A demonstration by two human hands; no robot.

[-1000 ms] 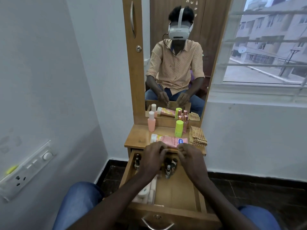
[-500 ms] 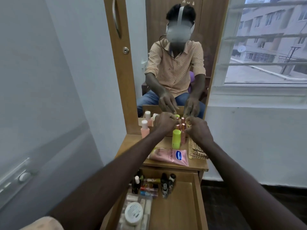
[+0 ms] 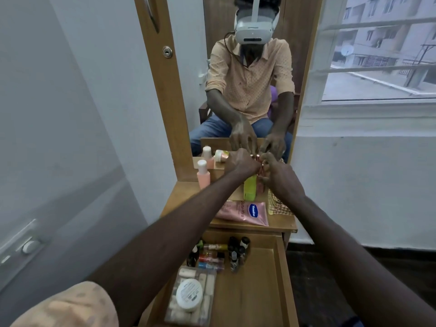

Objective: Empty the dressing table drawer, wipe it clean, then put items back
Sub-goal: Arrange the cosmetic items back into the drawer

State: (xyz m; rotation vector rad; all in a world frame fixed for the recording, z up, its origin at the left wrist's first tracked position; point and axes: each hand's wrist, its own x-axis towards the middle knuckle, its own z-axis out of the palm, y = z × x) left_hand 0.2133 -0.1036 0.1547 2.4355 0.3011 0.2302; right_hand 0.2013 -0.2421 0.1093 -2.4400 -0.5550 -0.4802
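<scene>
The wooden drawer (image 3: 282,279) stands pulled out below the dressing table top (image 3: 186,197). At its back lie several small bottles (image 3: 221,254), and a clear box with a white jar (image 3: 189,295) sits at its left. Both my hands reach to the back of the table top by the mirror. My left hand (image 3: 239,162) and my right hand (image 3: 274,172) have fingers curled around small rose-gold tubes (image 3: 258,159) standing there. A lime-green bottle (image 3: 250,188) stands just in front of them, partly hidden by my left arm.
A pink Vaseline tube (image 3: 245,212) lies at the table top's front edge. A checked cloth (image 3: 279,205) lies folded at its right. A peach bottle (image 3: 203,174) stands at the left. The mirror (image 3: 247,79) rises behind, and a window (image 3: 377,55) is at the right.
My hands left the bottles at the back of the drawer and reached up to the rear of the table top. They now close around the rose-gold tubes.
</scene>
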